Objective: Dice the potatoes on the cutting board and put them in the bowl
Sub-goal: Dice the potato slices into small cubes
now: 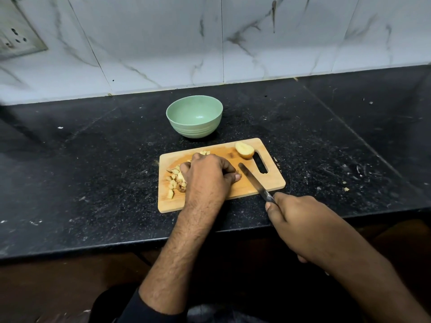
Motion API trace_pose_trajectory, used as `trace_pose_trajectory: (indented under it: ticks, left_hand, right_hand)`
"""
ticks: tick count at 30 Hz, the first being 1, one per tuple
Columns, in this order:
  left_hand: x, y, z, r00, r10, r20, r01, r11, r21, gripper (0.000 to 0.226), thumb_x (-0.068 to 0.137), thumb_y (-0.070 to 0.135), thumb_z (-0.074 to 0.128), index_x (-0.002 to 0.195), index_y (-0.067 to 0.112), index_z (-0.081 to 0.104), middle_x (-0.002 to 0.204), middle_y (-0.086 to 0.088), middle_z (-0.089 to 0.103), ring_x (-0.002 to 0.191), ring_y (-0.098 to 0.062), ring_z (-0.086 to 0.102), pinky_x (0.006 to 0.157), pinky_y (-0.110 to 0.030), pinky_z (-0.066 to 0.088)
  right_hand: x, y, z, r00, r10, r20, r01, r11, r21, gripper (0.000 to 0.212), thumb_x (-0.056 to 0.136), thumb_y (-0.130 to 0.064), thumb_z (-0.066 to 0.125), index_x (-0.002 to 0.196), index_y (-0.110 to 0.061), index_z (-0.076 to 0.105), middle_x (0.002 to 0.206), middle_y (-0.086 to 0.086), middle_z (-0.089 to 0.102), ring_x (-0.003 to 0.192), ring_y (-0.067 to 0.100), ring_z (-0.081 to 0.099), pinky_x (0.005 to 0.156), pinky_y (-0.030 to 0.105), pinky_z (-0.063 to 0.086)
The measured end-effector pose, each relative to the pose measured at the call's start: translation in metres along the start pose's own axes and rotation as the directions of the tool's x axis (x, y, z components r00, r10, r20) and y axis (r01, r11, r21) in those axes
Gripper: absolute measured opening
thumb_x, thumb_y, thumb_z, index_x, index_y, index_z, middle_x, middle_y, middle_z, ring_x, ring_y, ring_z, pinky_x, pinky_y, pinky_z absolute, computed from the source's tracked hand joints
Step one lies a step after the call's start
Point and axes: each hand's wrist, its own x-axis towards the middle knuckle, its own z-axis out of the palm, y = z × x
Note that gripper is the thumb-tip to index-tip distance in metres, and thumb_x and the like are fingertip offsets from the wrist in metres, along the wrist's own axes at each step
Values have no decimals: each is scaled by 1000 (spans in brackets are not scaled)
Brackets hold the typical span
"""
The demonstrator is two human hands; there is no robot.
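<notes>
You stand at a black speckled countertop (93, 159) that runs left to right under a white marbled tile wall (163, 43); a socket plate (16, 36) sits at the far left of that wall.

The wooden cutting board (270, 180) lies near the counter's near edge, its long axis running left to right and tilted a little, the right end farther from you. Its handle slot is at the right end.

The green bowl (194, 120) stands upright just beyond the board's far edge, apart from it, and nothing shows inside it.

Your left hand (207, 176) lies over the middle of the board, fingers curled down over potato; what exactly they hold is hidden beneath the hand. Your right hand (291, 217) is off the board's near right corner, fingers wrapped around the handle of the knife (253, 180). The blade's long axis runs from near right to far left, its tip pointing toward the middle of the board, just right of your left thumb.

A potato half (245, 150) rests at the far right of the board beside the slot, cut face up, its long axis roughly left to right.

Diced potato pieces (173, 180) lie heaped on the board's left part, against your left hand, and a few more show past your knuckles.
</notes>
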Motion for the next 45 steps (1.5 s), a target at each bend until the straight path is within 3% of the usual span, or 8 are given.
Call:
trace_pose_trajectory:
  ticks: [5,7,16,26,32,38,43,45]
  left_hand:
    - [1,-3,-6,998,7,66,-8,1000,8,23,79,49,77,100,40,76,106,15,68,118,-15,39,90,-38,23]
    - [0,-1,-7,998,8,66,-9,1000,17,21,82,45,77,102,41,76,96,17,62,117,-15,39,93,-39,25]
    - [-2,0,-1,1000,-29,-5,29,999,-13,13,81,43,77,93,39,78,98,15,68,114,-12,39,87,-35,18]
    - [0,5,-4,998,-57,-1,57,998,15,5,82,39,79,86,38,76,98,14,69,114,-13,41,89,-37,21]
    - [-4,6,-4,996,-87,-12,87,996,26,12,82,43,77,92,38,77,88,15,50,117,-13,39,91,-37,20]
    - [-10,1,-6,998,-56,-24,55,998,-39,21,78,44,79,98,37,76,91,18,52,118,-13,39,86,-34,15]
    - [-14,-4,-11,998,-58,-31,57,998,-29,22,81,43,78,102,36,76,102,12,54,113,-11,33,103,-40,25]
    - [-14,-4,-10,998,-41,-41,41,999,0,15,83,42,77,97,36,77,103,11,58,116,-12,36,100,-38,23]
  right_hand:
    - [1,-3,1,1000,-1,-13,1,1000,-8,32,104,-48,26,96,-28,50,75,-3,59,55,8,51,73,36,57]
    - [1,-5,3,1000,-5,-22,5,1000,-8,32,104,-49,25,98,-28,50,75,-4,59,54,7,50,72,37,58]
    - [-2,-17,9,996,-58,-66,54,997,-59,28,105,-43,23,94,-27,43,69,-5,52,54,10,47,65,31,46]
    - [22,-20,14,996,-83,13,83,993,-80,27,107,-34,27,113,-22,51,74,-4,50,63,17,50,66,34,45]
    - [-12,-9,10,994,-88,68,93,993,-74,24,108,-35,24,95,-26,41,75,-5,53,64,10,51,65,35,46]
    - [-28,-5,8,998,-57,17,58,996,-61,30,106,-46,19,94,-30,42,74,-4,55,60,5,52,64,30,48]
    - [-20,-11,3,997,-46,-65,42,997,-61,31,105,-47,21,91,-29,43,72,-4,55,58,6,51,61,31,45]
    - [-14,-15,4,997,-55,-53,51,996,-73,31,105,-47,21,93,-30,43,72,-5,55,56,8,50,64,32,47]
